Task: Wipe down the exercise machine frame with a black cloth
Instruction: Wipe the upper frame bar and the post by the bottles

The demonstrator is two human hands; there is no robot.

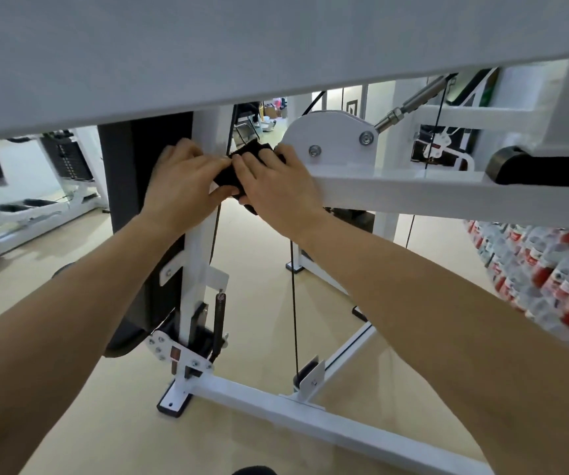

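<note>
Overhead, a grey panel [207, 46] fills the top of our view. Below it we see the white exercise machine frame [413, 197], its beam meeting an upright post [204, 132] beside a black pad [132, 186]. Our left hand [180, 181] and right hand [276, 190] meet at that junction, both holding the black cloth [231, 173]. Left thumb and fingers pinch its edge, right fingers curl over it. Contact with the metal: cannot tell. A cable [295, 303] hangs below the right wrist, and a spring [219, 313] sits low on the post.
</note>
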